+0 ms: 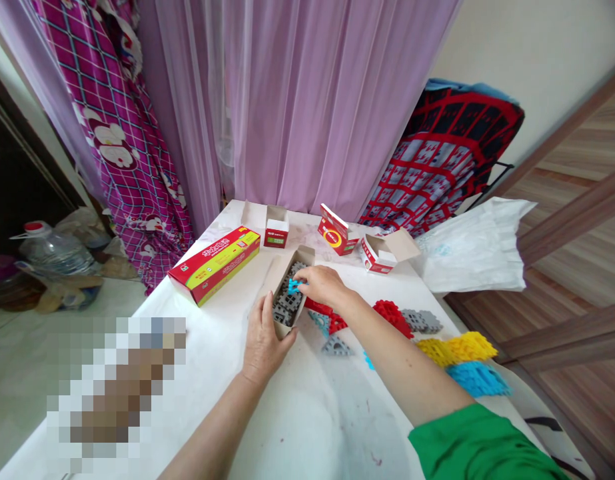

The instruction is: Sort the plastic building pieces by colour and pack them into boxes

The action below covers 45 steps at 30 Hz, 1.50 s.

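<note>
R hand (320, 285): fingertips pinching small blue pc (293, 287) at the mouth of open carton (307, 252); can't tell if it touches the gray pcs (287, 305) inside. L hand (266, 340): thumb + fingers gripping carton's near end, carton on white table (287, 433). Just R of carton, partly under R forearm: red pcs (391, 317), gray triangular pc (336, 346). Farther R: gray stack (421, 321), yellow stack (457, 348), blue stack (480, 379). L of carton, apart: long red/yellow box (217, 263). Far edge: 3 small red/white boxes (276, 235). Beyond: purple curtain (307, 100).
</note>
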### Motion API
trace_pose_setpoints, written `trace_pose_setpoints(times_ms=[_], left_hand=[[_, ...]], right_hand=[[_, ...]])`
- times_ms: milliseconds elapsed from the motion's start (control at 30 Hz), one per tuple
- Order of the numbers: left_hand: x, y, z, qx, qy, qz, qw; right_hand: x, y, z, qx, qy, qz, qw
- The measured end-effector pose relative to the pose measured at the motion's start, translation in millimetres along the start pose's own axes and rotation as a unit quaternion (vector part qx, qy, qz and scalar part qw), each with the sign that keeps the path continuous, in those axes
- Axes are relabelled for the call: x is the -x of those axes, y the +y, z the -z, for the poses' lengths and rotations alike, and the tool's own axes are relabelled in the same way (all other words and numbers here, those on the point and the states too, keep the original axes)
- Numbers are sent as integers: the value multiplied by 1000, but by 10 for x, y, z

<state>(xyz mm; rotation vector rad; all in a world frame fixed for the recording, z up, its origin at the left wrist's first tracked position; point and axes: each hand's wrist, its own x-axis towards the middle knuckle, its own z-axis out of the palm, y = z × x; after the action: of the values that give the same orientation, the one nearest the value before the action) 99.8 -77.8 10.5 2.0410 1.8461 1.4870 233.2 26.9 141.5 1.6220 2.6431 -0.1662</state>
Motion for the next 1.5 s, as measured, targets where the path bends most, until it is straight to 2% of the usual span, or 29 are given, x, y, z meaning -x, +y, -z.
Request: trace_pose_setpoints(times_ms=[167,233,467,567,700,767,867,1000,1100,1233,1367,1500], left_hand=[[2,3,0,-6,5,-5,1000],[1,2,1,-8,5,-8,1000],[-11,-8,4,-4,4,-4,1000],[-18,-10,2,1,5,-2,1000],[-22,-12,-1,7,5,0,1000],[-22,-13,-1,8,2,1,1000],[-24,-8,4,6,2,0,1000],[-31,3,16,1,4,-3,1000],[-41,8,26,-3,-2,-5,1000],[-53,6,30,-8,-2,-11,1000],[-56,-1,26,-13,-7,-15,1000],[-54,-6,25,-15,-12,-17,1000]], right_hand=[[-11,-8,-58,-2,-10,-3,1000],[-7,37,-58,-26,4,-12,1000],[189,604,56,-128,98,-65,985],[371,730,-27,-117,59,-91,987],[582,604,-286,-118,-41,-63,990],[639,518,-391,-118,-67,-46,990],[672,481,-421,-96,-50,-49,993],[711,563,-317,-70,-12,-64,995],[805,600,-296,-44,-44,-52,997],[1007,575,-401,-23,-101,-7,995],[1175,521,-531,20,-106,8,994],[1218,472,-610,55,-104,9,993]])
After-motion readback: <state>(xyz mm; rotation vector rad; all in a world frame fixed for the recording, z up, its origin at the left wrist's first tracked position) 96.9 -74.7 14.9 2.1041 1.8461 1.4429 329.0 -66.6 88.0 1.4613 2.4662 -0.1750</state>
